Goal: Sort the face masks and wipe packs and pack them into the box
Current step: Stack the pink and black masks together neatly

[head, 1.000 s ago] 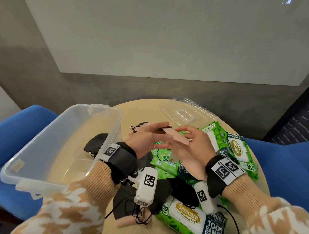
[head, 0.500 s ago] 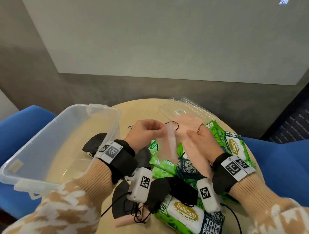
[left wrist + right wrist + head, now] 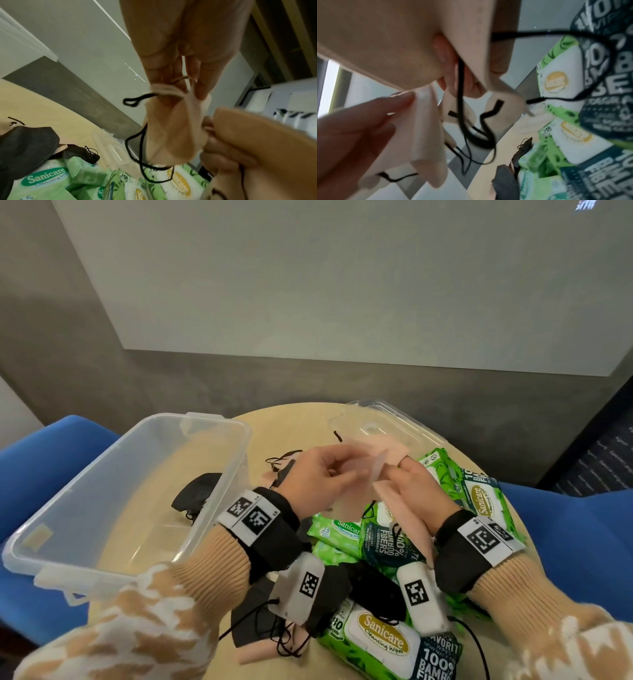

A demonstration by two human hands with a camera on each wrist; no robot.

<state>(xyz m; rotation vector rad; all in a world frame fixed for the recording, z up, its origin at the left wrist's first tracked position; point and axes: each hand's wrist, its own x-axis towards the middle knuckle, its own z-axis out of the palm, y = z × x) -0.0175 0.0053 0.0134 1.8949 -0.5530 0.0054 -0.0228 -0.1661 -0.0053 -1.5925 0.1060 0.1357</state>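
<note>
Both hands hold pale pink face masks (image 3: 383,462) with black ear loops above the table's middle. My left hand (image 3: 329,474) pinches the masks' upper edge, and the left wrist view shows its fingertips (image 3: 200,93) on the pink masks (image 3: 171,128). My right hand (image 3: 411,484) grips the masks from the right; its fingers (image 3: 399,102) pinch the pink masks (image 3: 426,132) in the right wrist view. The clear plastic box (image 3: 68,518) stands open on the left with nothing in it. Green wipe packs (image 3: 380,642) and black masks (image 3: 198,494) lie piled on the round table (image 3: 284,433).
The box's clear lid (image 3: 394,422) lies at the table's far side behind the hands. More green wipe packs (image 3: 472,494) lie to the right. Blue seats (image 3: 561,546) flank the table on both sides. A grey wall stands close behind.
Both hands have lifted the pink masks a little farther from me and turned them, so the masks now spread toward the lid instead of hanging edge-on between the hands.
</note>
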